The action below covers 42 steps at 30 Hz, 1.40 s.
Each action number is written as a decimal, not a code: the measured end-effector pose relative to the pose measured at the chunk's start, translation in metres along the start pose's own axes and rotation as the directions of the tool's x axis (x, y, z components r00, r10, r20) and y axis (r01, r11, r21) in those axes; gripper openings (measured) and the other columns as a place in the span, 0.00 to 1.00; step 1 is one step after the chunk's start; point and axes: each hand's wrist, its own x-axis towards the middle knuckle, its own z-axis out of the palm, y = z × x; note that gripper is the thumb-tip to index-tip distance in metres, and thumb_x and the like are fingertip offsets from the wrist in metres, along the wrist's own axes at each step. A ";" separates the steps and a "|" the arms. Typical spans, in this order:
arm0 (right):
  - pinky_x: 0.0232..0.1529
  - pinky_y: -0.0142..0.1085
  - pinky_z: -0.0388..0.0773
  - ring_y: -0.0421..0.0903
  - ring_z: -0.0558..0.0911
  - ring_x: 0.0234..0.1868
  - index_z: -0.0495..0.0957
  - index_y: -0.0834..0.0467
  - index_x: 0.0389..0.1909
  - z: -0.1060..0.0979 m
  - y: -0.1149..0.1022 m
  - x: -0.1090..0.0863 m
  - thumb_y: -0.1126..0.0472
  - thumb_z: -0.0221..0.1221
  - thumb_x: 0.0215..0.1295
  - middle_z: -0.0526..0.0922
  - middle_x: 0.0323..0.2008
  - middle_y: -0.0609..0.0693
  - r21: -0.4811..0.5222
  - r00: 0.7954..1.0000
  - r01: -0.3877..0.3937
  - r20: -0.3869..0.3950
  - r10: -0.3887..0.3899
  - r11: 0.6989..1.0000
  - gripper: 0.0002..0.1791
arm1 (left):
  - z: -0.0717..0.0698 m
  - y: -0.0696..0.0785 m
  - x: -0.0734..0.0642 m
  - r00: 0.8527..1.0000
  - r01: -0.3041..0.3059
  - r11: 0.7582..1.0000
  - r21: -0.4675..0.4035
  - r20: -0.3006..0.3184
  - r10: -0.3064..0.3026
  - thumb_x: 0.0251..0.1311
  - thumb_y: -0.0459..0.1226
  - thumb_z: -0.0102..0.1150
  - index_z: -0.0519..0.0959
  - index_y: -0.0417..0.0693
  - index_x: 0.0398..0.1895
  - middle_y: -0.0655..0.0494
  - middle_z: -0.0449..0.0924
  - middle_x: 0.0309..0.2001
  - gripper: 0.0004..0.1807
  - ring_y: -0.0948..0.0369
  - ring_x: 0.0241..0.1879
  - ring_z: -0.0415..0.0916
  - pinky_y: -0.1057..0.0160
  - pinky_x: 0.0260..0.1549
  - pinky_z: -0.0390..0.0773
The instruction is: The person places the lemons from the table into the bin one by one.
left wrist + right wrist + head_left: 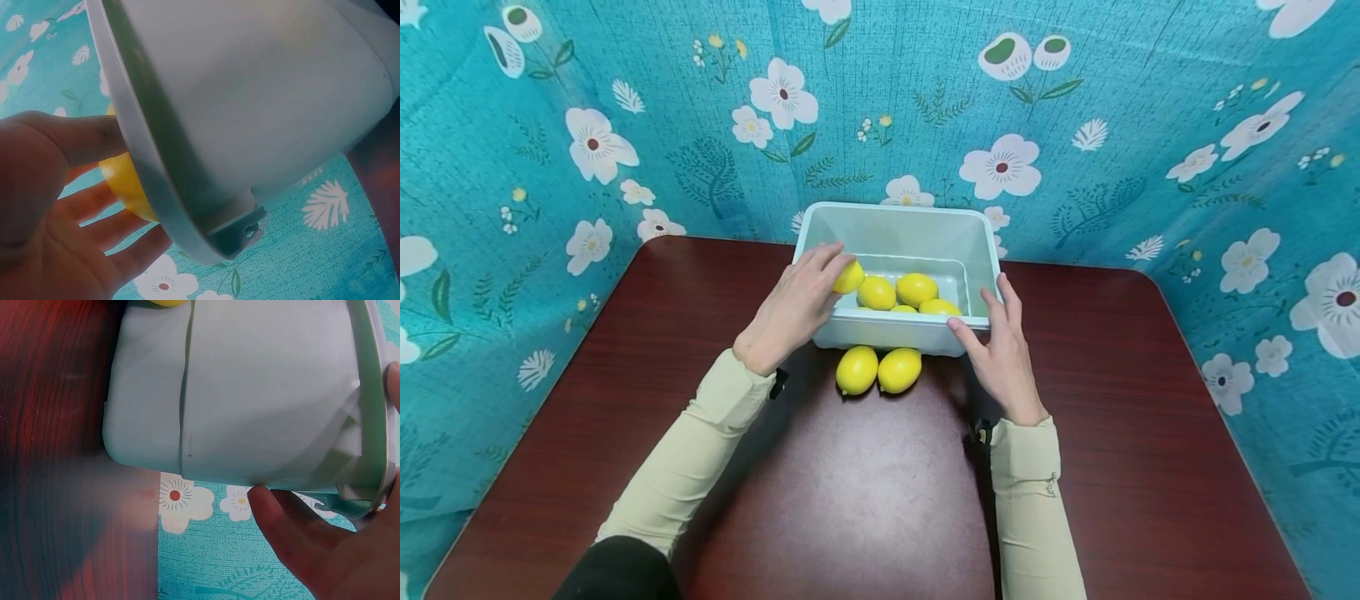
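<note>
My left hand (797,296) pinches a yellow lemon (851,277) over the left end of a pale green plastic bin (895,227). The left wrist view shows that lemon (127,186) between thumb and fingers, partly hidden behind the bin's rim (140,140). At the bin's right front corner, my right hand (1003,358) holds the rim, with thumb at the front and fingers along the right side. Several lemons (917,289) lie inside the bin, some partly hidden by its front wall. Two more lemons (857,370) (899,370) sit side by side before it.
The bin stands toward the back of a dark reddish-brown table (880,500). Behind and on both sides hangs a turquoise flowered cloth (880,100), close to the table's back edge.
</note>
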 end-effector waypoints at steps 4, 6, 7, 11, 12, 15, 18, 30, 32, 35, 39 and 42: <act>0.65 0.57 0.66 0.54 0.58 0.73 0.60 0.63 0.71 0.000 0.000 0.000 0.43 0.59 0.65 0.44 0.77 0.50 0.005 1.000 0.002 0.001 -0.002 1.000 0.41 | 0.001 0.000 0.000 1.000 0.006 1.000 0.003 0.009 -0.006 0.59 0.29 0.61 0.70 0.41 0.61 0.41 0.69 0.64 0.25 0.47 0.63 0.67 0.43 0.51 0.77; 0.65 0.57 0.66 0.54 0.59 0.73 0.60 0.63 0.71 0.000 0.000 0.000 0.43 0.59 0.65 0.44 0.77 0.50 0.004 1.000 0.003 0.000 -0.003 1.000 0.41 | 0.001 0.000 0.001 1.000 0.012 1.000 0.007 0.015 -0.012 0.59 0.29 0.61 0.70 0.42 0.61 0.41 0.69 0.65 0.25 0.46 0.64 0.67 0.42 0.51 0.76; 0.65 0.57 0.66 0.54 0.59 0.73 0.60 0.63 0.71 0.000 0.000 0.000 0.43 0.59 0.65 0.44 0.77 0.49 0.006 1.000 0.004 0.000 -0.004 1.000 0.41 | 0.001 0.000 0.001 1.000 0.016 1.000 0.009 0.018 -0.016 0.59 0.29 0.61 0.70 0.42 0.61 0.41 0.68 0.65 0.25 0.46 0.64 0.66 0.41 0.52 0.76; 0.64 0.57 0.67 0.55 0.61 0.72 0.60 0.63 0.70 0.000 0.000 0.000 0.43 0.59 0.65 0.44 0.77 0.49 0.013 1.000 0.005 0.000 -0.005 1.000 0.41 | 0.001 0.001 0.001 0.999 0.028 0.999 0.017 0.029 -0.028 0.60 0.29 0.60 0.70 0.44 0.62 0.42 0.67 0.66 0.26 0.44 0.66 0.66 0.39 0.54 0.74; 0.64 0.57 0.67 0.55 0.61 0.72 0.60 0.63 0.70 0.000 0.000 0.000 0.43 0.59 0.65 0.44 0.77 0.49 0.015 1.000 0.004 0.001 -0.004 1.000 0.41 | 0.001 0.001 0.001 0.999 0.029 0.999 0.017 0.030 -0.030 0.60 0.29 0.61 0.70 0.44 0.62 0.42 0.67 0.66 0.26 0.43 0.66 0.65 0.39 0.54 0.74; 0.64 0.57 0.67 0.56 0.62 0.71 0.60 0.63 0.71 0.001 0.000 0.000 0.43 0.59 0.65 0.44 0.77 0.48 0.018 1.000 0.002 0.002 -0.002 1.000 0.41 | 0.001 0.001 0.001 0.999 0.033 0.999 0.016 0.031 -0.034 0.60 0.29 0.61 0.70 0.45 0.62 0.42 0.67 0.67 0.26 0.43 0.66 0.65 0.38 0.55 0.73; 0.63 0.57 0.67 0.56 0.63 0.70 0.60 0.63 0.71 0.001 0.000 0.000 0.43 0.59 0.65 0.43 0.77 0.48 0.019 1.000 0.001 0.001 -0.001 1.000 0.41 | 0.001 0.001 0.000 0.999 0.030 0.999 0.012 0.030 -0.031 0.60 0.29 0.61 0.70 0.44 0.62 0.42 0.67 0.67 0.26 0.43 0.66 0.65 0.38 0.56 0.72; 0.64 0.57 0.67 0.56 0.61 0.71 0.60 0.63 0.70 0.001 0.001 0.000 0.45 0.59 0.65 0.44 0.77 0.50 0.018 1.000 0.009 -0.004 -0.009 1.000 0.40 | 0.003 -0.001 -0.001 1.000 0.014 1.000 -0.002 -0.009 -0.014 0.62 0.30 0.58 0.71 0.40 0.61 0.40 0.68 0.66 0.23 0.46 0.66 0.65 0.40 0.53 0.74; 0.64 0.57 0.67 0.56 0.61 0.71 0.60 0.63 0.70 0.001 0.000 0.000 0.45 0.59 0.65 0.44 0.77 0.50 0.021 1.000 0.010 -0.004 -0.010 1.000 0.40 | 0.003 -0.002 -0.002 1.000 0.015 1.000 0.000 -0.012 -0.015 0.62 0.31 0.58 0.71 0.40 0.61 0.41 0.68 0.66 0.23 0.47 0.66 0.65 0.41 0.52 0.74; 0.63 0.58 0.67 0.56 0.61 0.72 0.60 0.63 0.70 0.001 0.000 0.000 0.45 0.59 0.65 0.44 0.77 0.50 0.020 1.000 0.016 -0.003 -0.016 1.000 0.40 | 0.002 -0.002 -0.004 1.000 0.014 1.000 0.009 -0.025 -0.013 0.60 0.32 0.60 0.72 0.40 0.61 0.41 0.68 0.66 0.24 0.48 0.66 0.65 0.42 0.51 0.75; 0.63 0.58 0.67 0.56 0.60 0.72 0.60 0.63 0.70 0.001 0.000 0.000 0.44 0.59 0.65 0.45 0.77 0.51 0.010 1.000 0.019 -0.006 -0.019 1.000 0.40 | 0.000 -0.003 -0.007 0.999 0.009 1.000 0.018 -0.051 -0.008 0.60 0.33 0.61 0.72 0.40 0.60 0.41 0.69 0.66 0.24 0.48 0.65 0.66 0.44 0.50 0.75; 0.64 0.57 0.67 0.55 0.59 0.73 0.61 0.64 0.70 0.001 0.000 0.000 0.44 0.59 0.65 0.45 0.77 0.51 0.006 1.000 0.021 -0.010 -0.021 1.000 0.40 | -0.001 -0.002 -0.009 0.998 0.002 1.000 0.020 -0.067 0.000 0.61 0.34 0.61 0.72 0.40 0.60 0.41 0.69 0.65 0.23 0.48 0.64 0.67 0.44 0.50 0.75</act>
